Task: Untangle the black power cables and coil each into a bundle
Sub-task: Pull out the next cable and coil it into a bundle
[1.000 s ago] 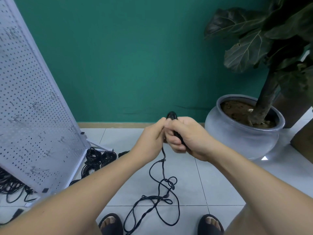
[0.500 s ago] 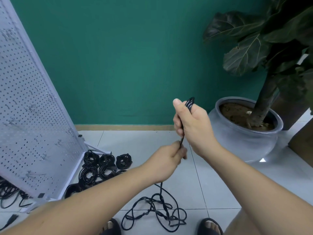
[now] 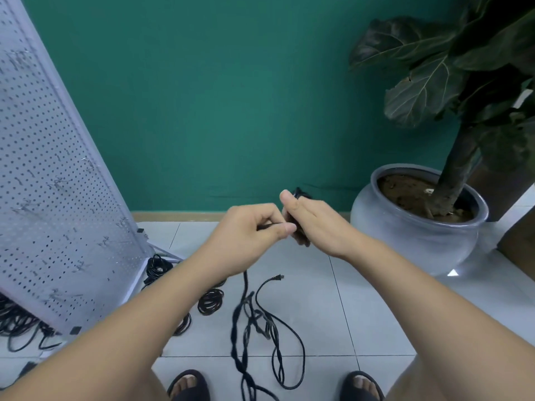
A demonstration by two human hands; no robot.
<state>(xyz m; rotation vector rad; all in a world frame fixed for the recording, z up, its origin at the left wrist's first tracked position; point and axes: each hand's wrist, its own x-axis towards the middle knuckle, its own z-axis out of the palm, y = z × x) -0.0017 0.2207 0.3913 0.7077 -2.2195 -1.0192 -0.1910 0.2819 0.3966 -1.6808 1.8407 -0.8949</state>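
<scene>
Here's the black cable (image 3: 245, 280), mid-wind. The right hand (image 3: 318, 224) is clenched around a small coil (image 3: 301, 240) of it, thumb up on top, with black loops peeking out above the thumb and below the curled fingers. The left hand (image 3: 249, 238) sits just beside it, thumb and forefinger pinching a single strand and feeding it across towards the coil.

This looks like the coiling step, well under way but far from done. Below the left fingers the cable drops straight down to the floor (image 3: 362, 314), where it is twisted on itself in a loose braid between the two sandals (image 3: 188, 383). One long loop swings out to the right, and the plug (image 3: 278, 276) lies free, prongs pointing away, under the hands.

The next move, as I read it, calls for another turn laid onto the coil. Then the left fingers slide down the strand to draw up slack, and those twists will want shaking out before they reach the grip. The cable looks thin and limp, with kinks that may snag.

Further out, down and left of the left hand, finished bundles (image 3: 210, 301) lie on the tiles beside the leaning white pegboard (image 3: 58, 169). A grey plant pot (image 3: 417, 247) stands off to the right of the right hand.
</scene>
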